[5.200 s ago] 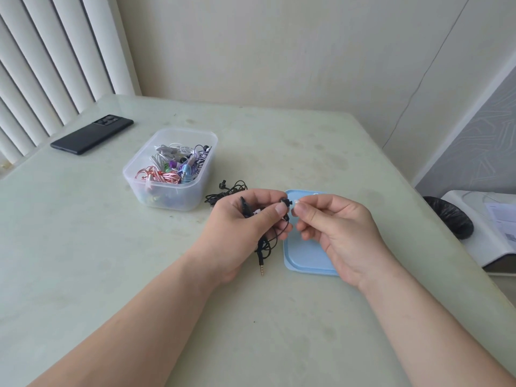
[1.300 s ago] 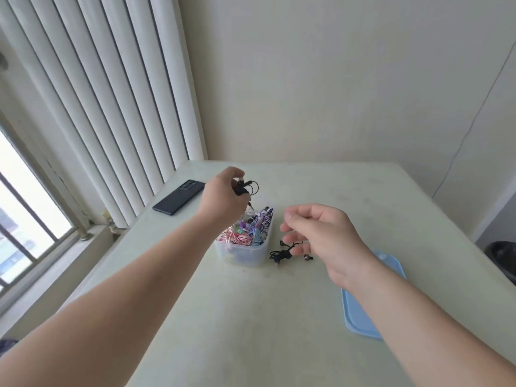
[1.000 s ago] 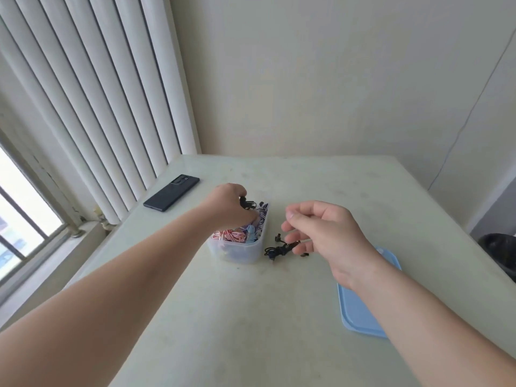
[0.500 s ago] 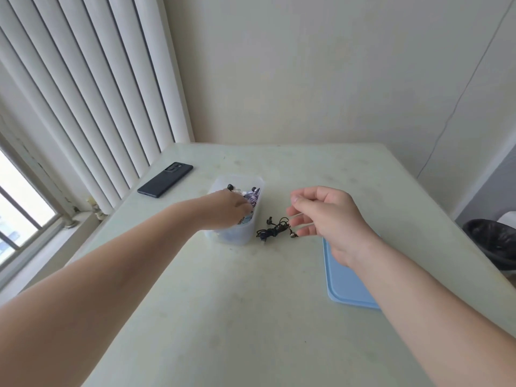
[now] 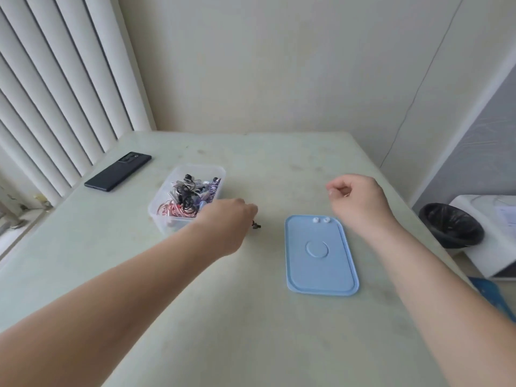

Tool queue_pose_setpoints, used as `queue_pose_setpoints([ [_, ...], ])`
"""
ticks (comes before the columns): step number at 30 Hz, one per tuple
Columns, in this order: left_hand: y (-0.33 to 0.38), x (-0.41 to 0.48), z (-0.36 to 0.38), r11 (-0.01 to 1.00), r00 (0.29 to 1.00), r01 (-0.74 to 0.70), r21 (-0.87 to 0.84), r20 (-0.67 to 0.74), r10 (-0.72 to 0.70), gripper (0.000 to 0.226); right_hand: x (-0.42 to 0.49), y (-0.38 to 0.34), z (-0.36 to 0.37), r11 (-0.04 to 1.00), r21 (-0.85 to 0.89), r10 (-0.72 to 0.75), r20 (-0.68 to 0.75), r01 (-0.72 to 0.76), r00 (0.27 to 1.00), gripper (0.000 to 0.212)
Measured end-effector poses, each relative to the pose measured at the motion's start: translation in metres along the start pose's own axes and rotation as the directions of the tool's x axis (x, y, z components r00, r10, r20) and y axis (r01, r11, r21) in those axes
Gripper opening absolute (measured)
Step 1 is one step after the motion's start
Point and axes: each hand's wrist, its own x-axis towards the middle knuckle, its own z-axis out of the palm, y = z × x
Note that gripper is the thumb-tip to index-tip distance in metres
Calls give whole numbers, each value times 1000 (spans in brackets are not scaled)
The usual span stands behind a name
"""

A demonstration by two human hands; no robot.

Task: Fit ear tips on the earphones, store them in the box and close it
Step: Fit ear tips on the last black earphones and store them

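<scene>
Table (image 5: 251,331). Lid (image 5: 321,277), blue, right. Box (image 5: 157,216), open, left, full of stored earphones (image 5: 185,199). Left hand (image 5: 226,224) covers black earphones (image 5: 255,225) just right of box; grip hidden. Right hand (image 5: 360,199) raised, fingers curled, contents unclear. Phone (image 5: 118,171), far left. Two ear tips (image 5: 320,219) on lid's far edge.

This looks like a room in a home. Beyond my left hand (image 5: 229,227) and right hand (image 5: 360,202), plain cream walls (image 5: 251,65) meet in a corner. Far left of my left hand hang white vertical blinds (image 5: 55,93), and a phone (image 5: 118,171) lies near them on the pale green table (image 5: 223,317). Right of my right hand, off the table, stands a small bin (image 5: 452,227) with a black liner.
</scene>
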Motion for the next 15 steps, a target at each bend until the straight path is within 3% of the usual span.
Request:
queue_pose_setpoints([
  [4, 13, 14, 4, 998, 1000, 13, -56, 23, -11, 30, 8, 28, -16, 970, -242, 69, 148, -31, 987, 31],
  [6, 17, 16, -1, 981, 999, 34, -191, 32, -29, 40, 7, 34, -13, 958, -287, 89, 224, -21, 971, 33],
  [8, 21, 13, -12, 929, 998, 61, -365, 3, -64, 36, 8, 38, -9, 945, -327, 81, 255, 7, 963, 32],
  [10, 24, 4, -25, 837, 996, 78, -541, -2, -95, 24, 7, 42, -3, 928, -371, 60, 254, 40, 965, 27],
  [12, 25, -9, -35, 683, 993, 117, -721, 60, -106, 17, 6, 44, 4, 912, -404, 21, 226, 75, 974, 14],
  [15, 26, -25, -40, 493, 979, 203, -846, 178, -99, 15, 5, 43, 7, 874, -473, -26, 185, 112, 982, 10],
])
